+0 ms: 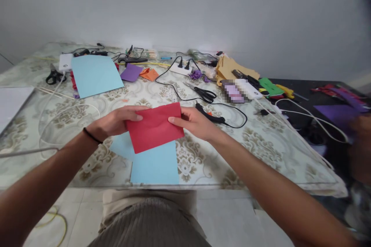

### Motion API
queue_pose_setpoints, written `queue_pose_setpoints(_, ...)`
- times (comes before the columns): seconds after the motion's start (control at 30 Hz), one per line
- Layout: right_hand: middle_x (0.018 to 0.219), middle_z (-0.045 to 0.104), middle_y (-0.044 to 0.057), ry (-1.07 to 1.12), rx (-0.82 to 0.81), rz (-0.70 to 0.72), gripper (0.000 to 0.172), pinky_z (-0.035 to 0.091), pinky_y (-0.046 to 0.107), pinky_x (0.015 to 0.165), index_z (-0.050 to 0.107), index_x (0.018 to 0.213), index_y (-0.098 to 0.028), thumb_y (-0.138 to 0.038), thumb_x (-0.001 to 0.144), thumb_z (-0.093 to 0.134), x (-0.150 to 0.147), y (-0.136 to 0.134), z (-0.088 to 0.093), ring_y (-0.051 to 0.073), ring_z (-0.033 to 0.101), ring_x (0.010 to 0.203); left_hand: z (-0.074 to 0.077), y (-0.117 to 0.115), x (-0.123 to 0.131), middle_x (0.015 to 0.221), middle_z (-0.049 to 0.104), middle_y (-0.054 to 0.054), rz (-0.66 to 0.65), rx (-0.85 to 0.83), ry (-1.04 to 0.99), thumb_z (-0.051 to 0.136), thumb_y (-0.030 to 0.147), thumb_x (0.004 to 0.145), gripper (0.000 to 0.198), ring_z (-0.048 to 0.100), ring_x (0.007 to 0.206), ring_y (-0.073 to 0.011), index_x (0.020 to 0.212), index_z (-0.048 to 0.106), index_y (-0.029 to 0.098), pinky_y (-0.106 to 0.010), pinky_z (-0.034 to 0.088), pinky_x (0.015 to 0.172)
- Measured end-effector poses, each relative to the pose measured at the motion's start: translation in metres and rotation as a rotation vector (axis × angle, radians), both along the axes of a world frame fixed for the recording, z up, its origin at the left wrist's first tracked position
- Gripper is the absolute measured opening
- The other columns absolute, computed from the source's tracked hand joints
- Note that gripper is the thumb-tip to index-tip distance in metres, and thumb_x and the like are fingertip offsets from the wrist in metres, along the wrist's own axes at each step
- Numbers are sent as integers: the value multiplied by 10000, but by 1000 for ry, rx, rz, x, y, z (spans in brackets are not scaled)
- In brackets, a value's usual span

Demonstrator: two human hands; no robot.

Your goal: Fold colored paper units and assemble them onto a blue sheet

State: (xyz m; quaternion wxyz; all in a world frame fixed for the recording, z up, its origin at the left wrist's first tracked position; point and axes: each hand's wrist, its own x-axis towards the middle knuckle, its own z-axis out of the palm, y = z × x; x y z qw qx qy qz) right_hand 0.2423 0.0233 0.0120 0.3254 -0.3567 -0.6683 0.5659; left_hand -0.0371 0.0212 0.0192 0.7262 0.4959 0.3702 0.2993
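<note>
A sheet of red paper (156, 127) is held up between both hands over the near part of the table. My left hand (123, 119) pinches its upper left side, thumb on top. On the right edge, my right hand (195, 122) grips it with the thumb across the front and the fingers behind. Beneath the red paper lie light blue paper pieces (156, 166), partly covered by it. Just beyond my right hand rests a black glue gun (213, 116), with black-handled scissors (204, 93) farther back.
A large light blue sheet (97, 75) lies at the back left, beside purple paper (131, 72) and orange paper (148, 74). A white power strip (181, 68) has black cords trailing across the patterned tablecloth (191, 158). Brown paper (234, 68) is piled behind. A blurred person's arm (361, 146) shows far right.
</note>
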Motion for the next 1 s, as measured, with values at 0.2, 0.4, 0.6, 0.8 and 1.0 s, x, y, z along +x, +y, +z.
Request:
queue_pose_setpoints(0.2,871,804,35,98,-259,-144,333,557,305,781,771,936,-150,-394,736,878,12,27,-21,186,717,795,-13,24,39,1034,819,-137,86,-45,-137,801,156,664,564,770,828,-247,1223,751,98,-292,573,726)
queue_pose_setpoints(0.4,908,819,63,176,-353,-159,330,584,360,904,771,929,-150,-333,689,905,28,39,-6,217,753,877,-2,32,62,1151,804,-160,141,-51,-237,769,222,742,537,759,1033,-318,1259,735,79,-349,601,852)
queue_pose_setpoints(0.6,896,817,66,255,-349,-181,302,592,383,919,766,917,-145,-309,704,902,27,33,-7,222,753,891,0,11,68,1222,790,-164,276,-97,-249,733,250,831,458,734,1155,-348,1262,720,95,-437,601,1003)
queue_pose_setpoints(0.8,883,812,39,265,-270,-234,300,578,315,818,788,913,-153,-330,702,907,20,19,-12,190,727,838,-10,-12,61,1193,803,-164,297,-85,-232,794,208,816,353,746,1153,-361,1151,751,109,-433,620,1005)
queue_pose_setpoints(1.0,825,806,40,278,-309,-253,308,576,299,784,794,867,-148,-335,654,914,18,24,-19,176,715,795,-12,4,69,1141,813,-181,343,-133,-165,760,172,862,298,792,1022,-319,1145,740,78,-372,670,859)
